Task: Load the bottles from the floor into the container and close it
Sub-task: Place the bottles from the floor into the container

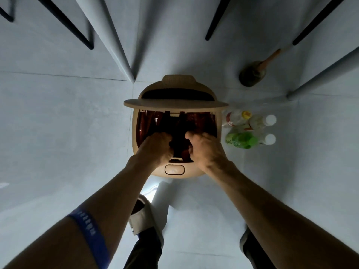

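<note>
Inside the open container (175, 144), we curl left hand (156, 147) and right hand (204, 147) on its dark liner (179, 136); bottles (248, 129) stand beside.

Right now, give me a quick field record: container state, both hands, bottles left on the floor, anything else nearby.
container: beige bin, lid raised, dark reddish liner inside
left hand: at the front rim of the opening, fingers curled on the liner edge
right hand: same, on the right side of the opening
bottles: cluster on the floor right of the bin; green bottle, yellow-capped bottle, two white-capped bottles
bottles loaded: none visible inside
nearby: brush with wooden handle beyond the bottles
</note>
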Demonstrator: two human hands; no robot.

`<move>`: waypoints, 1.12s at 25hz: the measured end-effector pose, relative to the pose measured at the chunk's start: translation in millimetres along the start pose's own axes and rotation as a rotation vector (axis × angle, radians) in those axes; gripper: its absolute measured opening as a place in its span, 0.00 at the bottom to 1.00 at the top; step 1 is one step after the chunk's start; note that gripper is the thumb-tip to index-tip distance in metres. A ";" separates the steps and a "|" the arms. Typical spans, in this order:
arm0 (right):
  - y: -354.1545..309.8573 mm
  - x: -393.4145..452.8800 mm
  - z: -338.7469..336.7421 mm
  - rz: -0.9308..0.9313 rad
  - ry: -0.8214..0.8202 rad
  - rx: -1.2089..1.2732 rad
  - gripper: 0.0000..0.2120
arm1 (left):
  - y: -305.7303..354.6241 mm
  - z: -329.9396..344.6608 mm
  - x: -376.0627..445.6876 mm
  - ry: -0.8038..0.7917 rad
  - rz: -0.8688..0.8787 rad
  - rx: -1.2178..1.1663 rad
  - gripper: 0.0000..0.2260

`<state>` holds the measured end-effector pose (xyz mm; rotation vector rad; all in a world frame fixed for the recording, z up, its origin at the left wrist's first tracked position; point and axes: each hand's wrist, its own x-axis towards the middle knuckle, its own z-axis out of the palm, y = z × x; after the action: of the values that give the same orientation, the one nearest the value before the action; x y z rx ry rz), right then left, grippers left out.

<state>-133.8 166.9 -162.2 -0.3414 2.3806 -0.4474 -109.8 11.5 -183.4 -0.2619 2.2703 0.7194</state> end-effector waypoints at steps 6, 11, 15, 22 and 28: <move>55.4 -79.7 -9.8 0.051 0.468 0.183 0.11 | 102.4 14.1 -70.7 0.304 0.328 0.070 0.11; 162.8 -72.1 -8.1 0.301 0.427 0.045 0.23 | 181.1 93.2 -26.6 0.248 0.325 0.047 0.16; 247.5 -27.1 4.3 0.231 0.221 -0.179 0.34 | 199.6 154.8 54.3 0.213 0.249 0.224 0.24; 269.0 -19.1 13.5 0.124 0.300 -0.060 0.18 | 186.4 178.5 75.5 0.216 0.218 0.150 0.18; 178.8 -118.3 -45.5 0.143 0.473 0.193 0.19 | 190.3 109.3 -41.8 0.198 0.253 -0.277 0.13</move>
<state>-99.5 381.5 -133.8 0.0306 2.7613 -0.7514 -88.8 229.1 -137.6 -0.1840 2.4134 1.1903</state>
